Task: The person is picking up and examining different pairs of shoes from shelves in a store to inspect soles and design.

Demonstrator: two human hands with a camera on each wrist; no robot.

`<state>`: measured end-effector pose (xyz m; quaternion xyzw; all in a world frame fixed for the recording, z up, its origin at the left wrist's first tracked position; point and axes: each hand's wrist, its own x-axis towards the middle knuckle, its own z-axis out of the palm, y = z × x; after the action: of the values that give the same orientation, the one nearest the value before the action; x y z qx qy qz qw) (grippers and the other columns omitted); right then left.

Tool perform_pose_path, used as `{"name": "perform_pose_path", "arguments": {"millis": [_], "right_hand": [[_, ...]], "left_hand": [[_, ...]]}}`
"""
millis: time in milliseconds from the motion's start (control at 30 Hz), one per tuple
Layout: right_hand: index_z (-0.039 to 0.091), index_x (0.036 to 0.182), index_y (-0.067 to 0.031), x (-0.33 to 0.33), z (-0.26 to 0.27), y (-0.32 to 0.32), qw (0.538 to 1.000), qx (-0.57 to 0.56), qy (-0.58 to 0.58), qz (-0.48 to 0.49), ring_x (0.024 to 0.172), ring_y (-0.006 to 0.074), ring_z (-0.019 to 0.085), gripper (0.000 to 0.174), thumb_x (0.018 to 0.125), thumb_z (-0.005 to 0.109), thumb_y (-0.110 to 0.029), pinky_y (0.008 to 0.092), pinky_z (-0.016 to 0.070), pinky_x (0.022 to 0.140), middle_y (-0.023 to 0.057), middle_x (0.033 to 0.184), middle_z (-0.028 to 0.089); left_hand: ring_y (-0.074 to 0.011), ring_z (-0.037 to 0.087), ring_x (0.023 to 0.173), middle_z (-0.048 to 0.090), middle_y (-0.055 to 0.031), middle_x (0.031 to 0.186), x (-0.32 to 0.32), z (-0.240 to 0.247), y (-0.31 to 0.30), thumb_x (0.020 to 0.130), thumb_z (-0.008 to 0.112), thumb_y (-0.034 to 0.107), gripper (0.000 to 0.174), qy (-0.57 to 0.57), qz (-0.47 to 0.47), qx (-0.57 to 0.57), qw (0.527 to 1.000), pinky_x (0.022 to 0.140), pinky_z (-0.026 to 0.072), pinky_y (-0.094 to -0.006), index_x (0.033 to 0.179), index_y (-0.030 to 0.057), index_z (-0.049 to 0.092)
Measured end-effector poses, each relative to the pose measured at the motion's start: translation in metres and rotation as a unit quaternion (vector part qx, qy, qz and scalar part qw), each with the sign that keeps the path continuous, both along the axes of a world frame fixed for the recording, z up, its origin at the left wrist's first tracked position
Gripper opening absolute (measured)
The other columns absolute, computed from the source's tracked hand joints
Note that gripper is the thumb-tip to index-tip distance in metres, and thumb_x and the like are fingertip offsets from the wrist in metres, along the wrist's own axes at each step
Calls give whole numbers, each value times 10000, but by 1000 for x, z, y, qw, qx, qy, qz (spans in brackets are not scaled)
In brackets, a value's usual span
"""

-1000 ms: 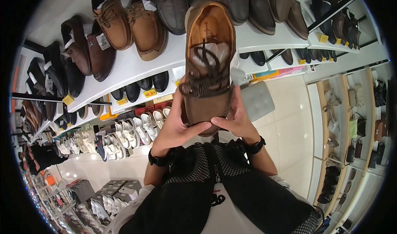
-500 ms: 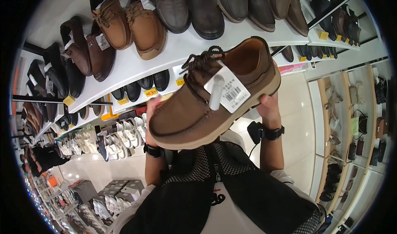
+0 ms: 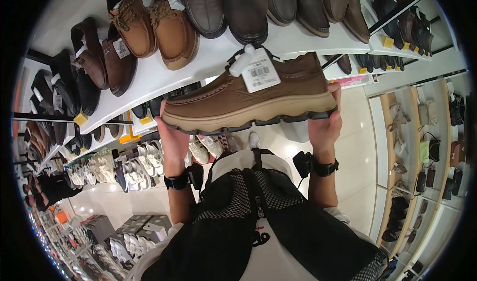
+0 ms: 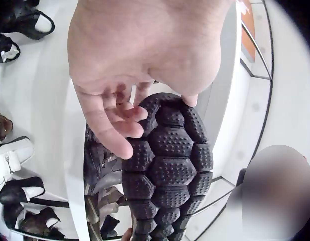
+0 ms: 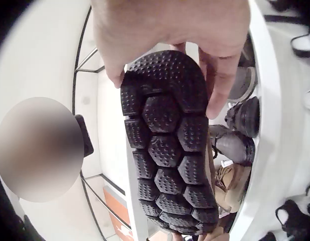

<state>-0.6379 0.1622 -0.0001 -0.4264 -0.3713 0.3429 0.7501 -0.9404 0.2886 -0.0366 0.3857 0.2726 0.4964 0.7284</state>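
Note:
A brown lace-up shoe (image 3: 248,97) is held sideways in front of the chest, toe to the left, its side facing up to the head camera. A white price tag (image 3: 260,71) with a barcode hangs from its laces over the side. My left hand (image 3: 174,141) grips the toe end, and my right hand (image 3: 325,127) holds the heel. Both wrist views face the black sole (image 4: 172,143), which has a hexagonal tread. At the heel, the right thumb and fingers (image 5: 220,85) lie on opposite edges of the sole.
Just beyond the shoe runs a white display shelf (image 3: 119,109) lined with tan moccasins (image 3: 171,33) and dark leather shoes (image 3: 246,13). White sneakers (image 3: 149,159) stand lower left. A bag rack (image 3: 417,147) is at the right. Another person (image 3: 52,189) shows far left.
The shoe has turned from upright, toe toward the body, to sideways, toe left, bringing the tag into view. My hands have moved apart from the toe, the right one to the heel.

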Motion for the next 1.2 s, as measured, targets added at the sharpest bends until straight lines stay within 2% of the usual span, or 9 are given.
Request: {"name": "perform_pose_path", "arguments": {"millis": [100,367,433,500,567,700,767,933,1200], "right_hand": [[180,1456,-95,-14,9,4,1000,-17,-23,-1,1279,225,385,951,772,593,-611,380,295,1056,113,1363,399],[343,1357,68,-17,14,14,991,-17,-117,56,1307,300,377,901,810,530,-622,390,277,1090,238,1390,391],[397,1338,34,-20,12,12,994,-12,26,101,1162,232,515,651,875,552,-396,326,425,959,164,1287,510],[390,1340,19,-20,11,4,988,-53,95,111,1050,188,573,540,915,515,-290,281,511,807,122,1215,546],[396,1287,12,-26,11,8,987,-123,91,50,750,203,626,525,921,470,-357,291,474,368,162,1112,556],[421,1249,-5,-27,8,7,985,-125,105,49,711,205,620,460,930,453,-335,297,475,369,152,1112,555],[393,1326,4,-22,-1,3,981,-99,157,52,1055,148,547,469,915,542,-166,283,455,900,87,1167,560],[396,1323,6,-25,6,4,994,-87,58,22,1082,153,525,545,843,633,-100,290,396,969,83,1181,545],[412,1296,8,-26,13,13,998,-21,-13,50,1138,182,511,617,768,715,-97,317,392,993,131,1256,526]], "left_hand": [[-189,449,1179,483,-58,1237,11,12,-6,898,352,660,695,0,134,-80,988,1031,321,-365,1258,68,397],[-209,498,1099,522,-105,1147,-6,10,2,944,340,543,531,-43,51,80,995,969,380,-358,1126,56,451],[-235,501,1133,532,-121,1184,-3,20,2,947,350,513,503,-54,11,87,995,975,394,-382,1121,58,477],[-177,552,963,562,-103,1031,6,35,-4,967,344,441,440,34,81,59,994,874,438,-309,1102,37,452],[-175,553,966,565,-103,1035,5,35,-4,971,341,424,429,45,87,49,994,881,436,-304,1096,31,460],[-168,553,981,569,-99,1045,5,34,-2,978,343,401,419,51,89,36,994,895,435,-303,1094,23,481],[-167,552,988,569,-96,1050,6,34,-3,977,350,403,418,58,96,28,993,898,436,-304,1103,26,480],[-164,545,1008,563,-83,1070,5,31,-6,954,453,371,399,49,95,28,994,907,435,-300,1157,29,470],[-214,533,1094,527,-126,1183,-5,35,-11,767,692,313,683,142,74,126,979,967,423,-331,1287,-10,389]]}}
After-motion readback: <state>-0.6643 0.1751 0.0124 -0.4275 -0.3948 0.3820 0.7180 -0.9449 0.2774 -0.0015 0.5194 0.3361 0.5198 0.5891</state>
